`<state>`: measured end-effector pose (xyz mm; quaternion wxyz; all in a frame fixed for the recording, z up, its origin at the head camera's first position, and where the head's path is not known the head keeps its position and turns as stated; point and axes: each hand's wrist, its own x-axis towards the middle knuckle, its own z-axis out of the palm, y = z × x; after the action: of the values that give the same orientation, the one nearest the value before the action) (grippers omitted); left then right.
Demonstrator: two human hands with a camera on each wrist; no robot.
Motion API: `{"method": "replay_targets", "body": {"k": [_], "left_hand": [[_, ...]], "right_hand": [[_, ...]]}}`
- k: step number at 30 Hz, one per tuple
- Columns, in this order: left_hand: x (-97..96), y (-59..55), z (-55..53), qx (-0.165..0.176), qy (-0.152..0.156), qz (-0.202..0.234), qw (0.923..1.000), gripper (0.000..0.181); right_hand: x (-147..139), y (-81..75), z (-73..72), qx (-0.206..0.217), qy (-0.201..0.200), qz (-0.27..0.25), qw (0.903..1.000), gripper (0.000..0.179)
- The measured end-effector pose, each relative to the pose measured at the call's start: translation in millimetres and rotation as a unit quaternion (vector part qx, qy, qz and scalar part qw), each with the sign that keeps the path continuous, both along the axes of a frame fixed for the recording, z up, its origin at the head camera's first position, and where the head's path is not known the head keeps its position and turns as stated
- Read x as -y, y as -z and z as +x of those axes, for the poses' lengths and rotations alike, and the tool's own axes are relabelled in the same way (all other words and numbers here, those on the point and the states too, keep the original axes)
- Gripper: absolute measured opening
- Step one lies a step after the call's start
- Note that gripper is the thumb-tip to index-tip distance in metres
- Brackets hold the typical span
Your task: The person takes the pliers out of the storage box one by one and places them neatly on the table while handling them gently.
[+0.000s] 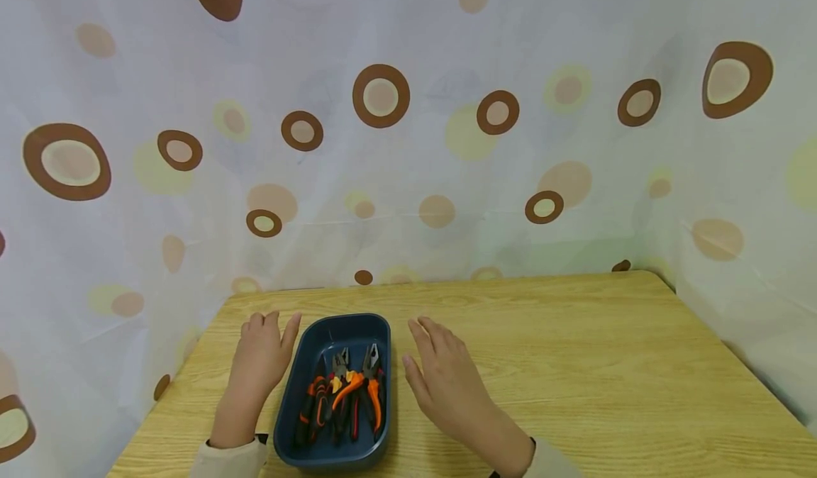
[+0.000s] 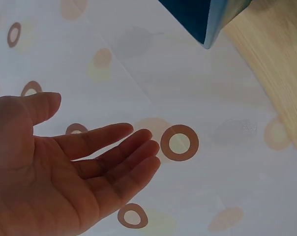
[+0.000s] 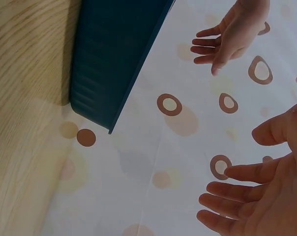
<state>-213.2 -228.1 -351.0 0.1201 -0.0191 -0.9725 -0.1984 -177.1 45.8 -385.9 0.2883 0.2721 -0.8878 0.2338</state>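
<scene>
A dark blue plastic bin (image 1: 332, 458) stands on the table with several hand tools inside. Among them are pliers (image 1: 373, 386) with orange and black handles, more pliers (image 1: 341, 364) in the middle, and a black-and-orange tool (image 1: 308, 410) at the left whose kind I cannot tell. My left hand (image 1: 260, 357) hovers beside the bin's left side, fingers extended and palm bare in the left wrist view. On the other side, my right hand (image 1: 447, 382) is held apart from the bin, its fingers loosely spread. Neither hand holds anything.
The wood-grain table (image 1: 574, 364) stretches out to the right of the bin. Behind it and along both sides hangs a white curtain (image 1: 408, 159) with brown and yellow round patterns.
</scene>
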Motion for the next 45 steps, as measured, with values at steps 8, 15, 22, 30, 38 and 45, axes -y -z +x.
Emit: {"method": "replay_targets", "body": {"k": [8,15,22,30,38,45], "left_hand": [[3.5,6.6,-4.0,0.029,-0.007,-0.001,0.9995,0.052],[8.2,13.6,-7.1,0.047,0.001,-0.013,0.9988,0.047],[12.3,18.9,-12.0,0.049,0.006,-0.028,0.9984,0.038],[18.5,28.0,-17.1,0.071,0.025,-0.015,0.9971,0.034],[20.7,35.4,-21.8,0.111,0.051,0.023,0.9923,0.036],[22.1,42.6,-26.0,0.127,0.056,0.044,0.9893,0.033]], "right_hand": [[2.1,3.1,-1.3,0.018,-0.001,-0.005,0.9998,0.045],[4.0,4.2,1.0,0.034,-0.003,-0.004,0.9994,0.044],[6.0,5.6,2.5,0.041,-0.002,0.000,0.9992,0.044],[7.0,9.7,3.0,0.062,0.003,0.014,0.9980,0.044],[8.0,10.9,3.5,0.070,0.001,0.019,0.9973,0.042],[9.0,11.7,4.1,0.088,0.001,0.023,0.9959,0.043]]}}
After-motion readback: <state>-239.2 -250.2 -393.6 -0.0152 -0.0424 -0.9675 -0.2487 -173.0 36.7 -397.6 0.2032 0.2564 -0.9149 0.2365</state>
